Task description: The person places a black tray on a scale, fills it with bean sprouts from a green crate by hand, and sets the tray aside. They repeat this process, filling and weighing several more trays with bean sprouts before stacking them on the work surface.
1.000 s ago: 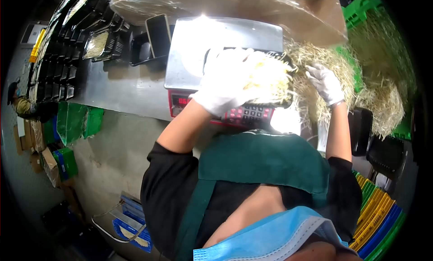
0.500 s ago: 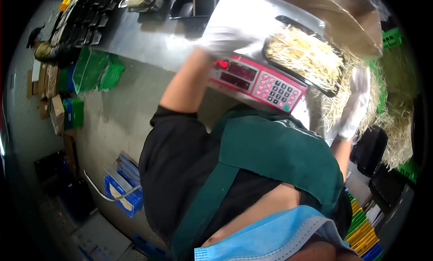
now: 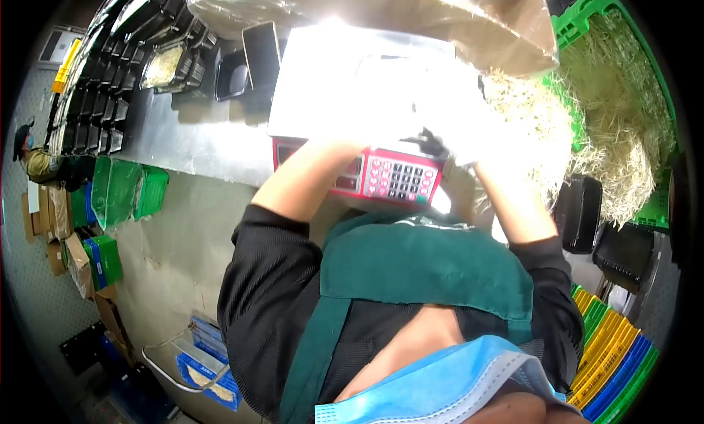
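Note:
Strong glare washes out both of my white-gloved hands over a scale with a red keypad panel (image 3: 400, 176) and a bright white top (image 3: 308, 79). Between the hands, dark parts of a black tray (image 3: 425, 140) show through the glare; its contents are bleached out. My left hand (image 3: 375, 105) reaches in from the left over the scale's top. On the tray's right side is my right hand (image 3: 463, 134), next to a heap of bean sprouts (image 3: 532, 123). The fingers of both hands are lost in the brightness.
More sprouts fill a green crate (image 3: 616, 108) at the right. Black trays (image 3: 579, 213) stand below it. Stacked black trays (image 3: 95, 105) and a sprout-filled tray (image 3: 165, 66) are at the left. A brown plastic-lined box (image 3: 411, 13) borders the scale. Another person (image 3: 44, 160) stands far left.
My right hand has left the sprout heap and come in to the tray's right side. The left hand is now nearer the tray. The view has shifted, and glare now covers the sprouts in the tray.

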A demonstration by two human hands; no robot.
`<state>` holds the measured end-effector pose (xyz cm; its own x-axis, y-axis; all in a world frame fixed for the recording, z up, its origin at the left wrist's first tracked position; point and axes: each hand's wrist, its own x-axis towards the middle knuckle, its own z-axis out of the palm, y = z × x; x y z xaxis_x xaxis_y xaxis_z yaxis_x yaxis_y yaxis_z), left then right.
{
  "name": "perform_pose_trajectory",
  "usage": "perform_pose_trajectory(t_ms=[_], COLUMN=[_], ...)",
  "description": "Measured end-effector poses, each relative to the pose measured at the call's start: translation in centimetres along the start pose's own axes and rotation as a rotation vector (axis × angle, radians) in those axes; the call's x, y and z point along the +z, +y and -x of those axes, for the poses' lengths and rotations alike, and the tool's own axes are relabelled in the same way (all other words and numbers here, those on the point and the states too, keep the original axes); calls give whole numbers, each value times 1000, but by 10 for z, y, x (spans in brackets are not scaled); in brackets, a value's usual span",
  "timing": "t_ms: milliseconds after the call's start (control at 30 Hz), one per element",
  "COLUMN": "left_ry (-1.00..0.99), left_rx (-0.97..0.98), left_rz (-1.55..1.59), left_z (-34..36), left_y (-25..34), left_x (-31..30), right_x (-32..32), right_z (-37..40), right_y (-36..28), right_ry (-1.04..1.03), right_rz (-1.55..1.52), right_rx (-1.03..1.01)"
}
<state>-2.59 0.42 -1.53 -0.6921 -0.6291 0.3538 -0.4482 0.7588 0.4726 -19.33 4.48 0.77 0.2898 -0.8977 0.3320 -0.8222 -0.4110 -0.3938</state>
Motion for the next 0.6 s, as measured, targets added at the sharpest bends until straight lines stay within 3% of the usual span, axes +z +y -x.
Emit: perform_pose_trajectory(t_ms=[33, 100, 133, 167, 233, 300, 333, 367, 400, 433, 533, 567, 600], left_ry=[-22, -32, -67, -110, -115, 95, -2, 71, 43, 13, -80, -110, -162], left_rx=[7, 72, -14, -98, -76, -3, -16, -19, -61, -102, -152, -172, -197], left_rz=[-28, -89, -41, 9, 180, 23, 68, -85, -74, -62, -86, -82, -74], left_z=[2, -2, -7, -11, -13, -6, -8, -4, -6, -9, -13, -15, -18], left_y=[5, 6, 14, 20, 19, 11, 12, 22, 25, 26, 28, 29, 30], left_x=[-8, -11, -16, -21, -20, -8, -13, -18, -21, -22, -25, -27, -29], right_x=[-8, 2, -12, -23, -39, -49, -56, -62, -64, -66, -50, -36, -22], right_z=[-1, 3, 2, -1, -10, -15, -24, -37, -56, -78, -162, -184, -213], right_y=[-9, -4, -16, -17, -13, -4, 1, 9, 19, 33, 127, 177, 230], right_ry=[40, 104, -48, -41, -211, -83, -24, -84, -17, 49, 50, -120, -341], right_rz=[-195, -51, -226, -224, -230, -44, -89, -180, -156, -132, -84, -456, -33], right_rx=[19, -163, 6, 14, -14, -219, -281, -184, -180, -175, 163, 270, 247])
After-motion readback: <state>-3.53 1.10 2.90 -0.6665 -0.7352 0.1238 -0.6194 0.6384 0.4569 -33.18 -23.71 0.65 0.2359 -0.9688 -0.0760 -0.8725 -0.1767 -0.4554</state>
